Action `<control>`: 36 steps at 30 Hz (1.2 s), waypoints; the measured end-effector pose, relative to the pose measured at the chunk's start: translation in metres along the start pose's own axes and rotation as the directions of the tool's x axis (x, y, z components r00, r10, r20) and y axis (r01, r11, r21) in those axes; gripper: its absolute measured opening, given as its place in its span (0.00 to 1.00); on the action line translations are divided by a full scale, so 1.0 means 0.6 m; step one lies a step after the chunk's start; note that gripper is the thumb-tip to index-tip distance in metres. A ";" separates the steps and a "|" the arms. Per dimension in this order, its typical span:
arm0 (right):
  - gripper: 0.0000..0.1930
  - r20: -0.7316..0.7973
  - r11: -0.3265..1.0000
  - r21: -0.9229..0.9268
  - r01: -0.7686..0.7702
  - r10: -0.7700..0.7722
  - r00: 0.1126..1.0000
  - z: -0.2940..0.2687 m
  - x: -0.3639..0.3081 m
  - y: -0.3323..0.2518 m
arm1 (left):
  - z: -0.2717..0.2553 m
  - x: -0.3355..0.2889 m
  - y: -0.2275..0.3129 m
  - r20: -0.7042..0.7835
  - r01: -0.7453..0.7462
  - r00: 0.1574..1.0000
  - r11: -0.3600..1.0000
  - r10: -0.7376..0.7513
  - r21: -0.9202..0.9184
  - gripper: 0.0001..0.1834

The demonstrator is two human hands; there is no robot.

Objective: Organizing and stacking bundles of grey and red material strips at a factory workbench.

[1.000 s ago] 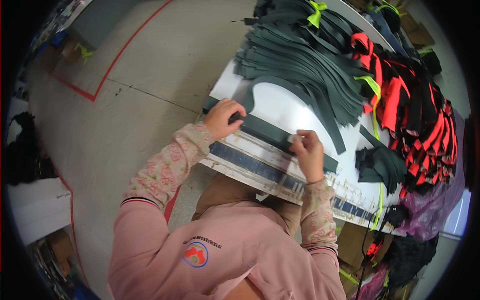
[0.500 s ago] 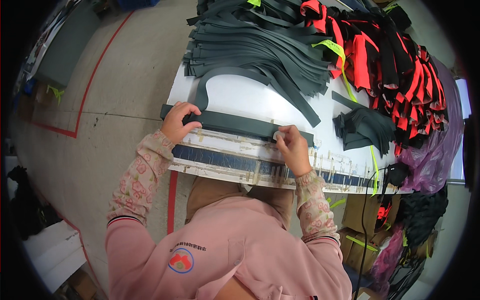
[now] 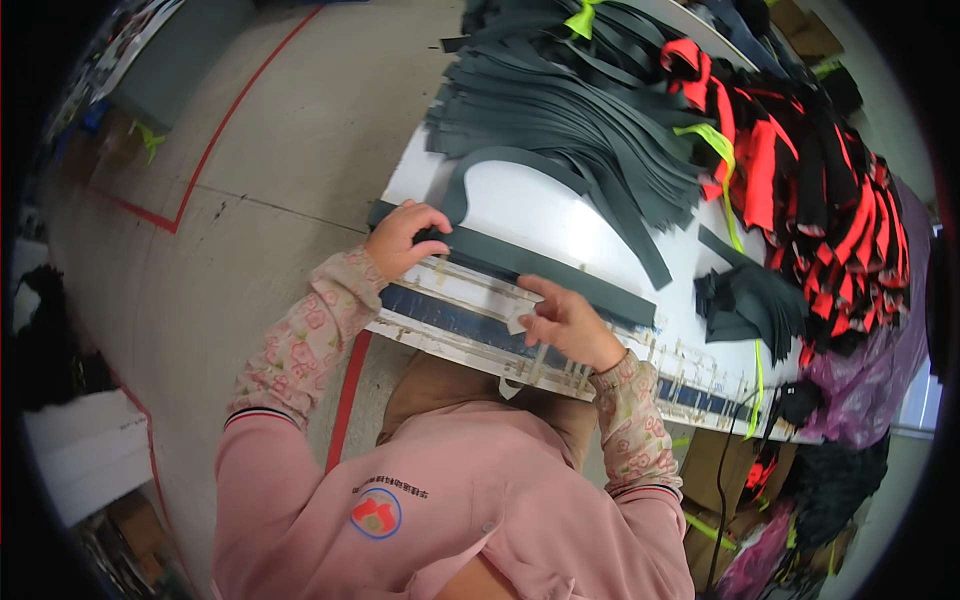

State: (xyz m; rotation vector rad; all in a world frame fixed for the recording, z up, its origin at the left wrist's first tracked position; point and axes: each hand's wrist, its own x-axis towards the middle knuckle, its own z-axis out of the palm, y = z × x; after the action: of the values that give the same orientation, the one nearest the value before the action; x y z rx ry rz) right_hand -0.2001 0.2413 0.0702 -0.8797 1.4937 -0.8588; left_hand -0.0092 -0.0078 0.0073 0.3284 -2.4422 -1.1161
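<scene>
A long dark green fabric strip (image 3: 555,277) lies along the near part of the white table. My left hand (image 3: 408,240) is on its left end, with fingers curled over the strip and thumb bent toward them. Nearer the strip's middle, my right hand (image 3: 568,325) pinches a small flat white piece (image 3: 517,318), which looks like tailor's chalk. That hand hovers at the strip's near edge, above taped markings. Another dark green strip (image 3: 520,157) curves across the table just behind, one end beside my left hand.
A big pile of dark green strips (image 3: 560,110) covers the far side of the table (image 3: 530,210). To the right lie a smaller strip bundle (image 3: 750,300) and heaped red-and-black fabric pieces (image 3: 800,170). Purple plastic (image 3: 850,400) hangs by the right edge, near a black cable (image 3: 725,480).
My right hand has moved left and nearer to me along the strip, the white piece still pinched. My left hand stays at the strip's left end. The whole view has shifted and tilted.
</scene>
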 end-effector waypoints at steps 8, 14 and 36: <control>0.24 -0.097 0.989 -0.029 0.148 -0.150 0.984 0.042 0.045 -0.041 | 0.004 -0.008 -0.004 -0.017 -0.023 1.000 1.000 0.023 -0.016 0.14; 0.28 0.016 0.965 -0.249 0.078 -0.077 0.997 0.061 0.052 -0.024 | 0.001 -0.006 -0.009 -0.013 -0.049 0.999 0.998 0.049 -0.028 0.12; 0.10 -0.490 0.893 -0.373 0.250 -0.419 0.764 0.122 0.185 -0.003 | 0.021 -0.010 0.005 -0.124 0.014 0.992 0.996 -0.003 0.086 0.15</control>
State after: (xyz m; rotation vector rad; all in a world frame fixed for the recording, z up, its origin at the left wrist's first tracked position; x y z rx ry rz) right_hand -0.1356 0.1384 0.0157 -1.2086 2.0488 -1.2694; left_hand -0.0100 0.0046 0.0005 0.4222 -2.3860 -0.9652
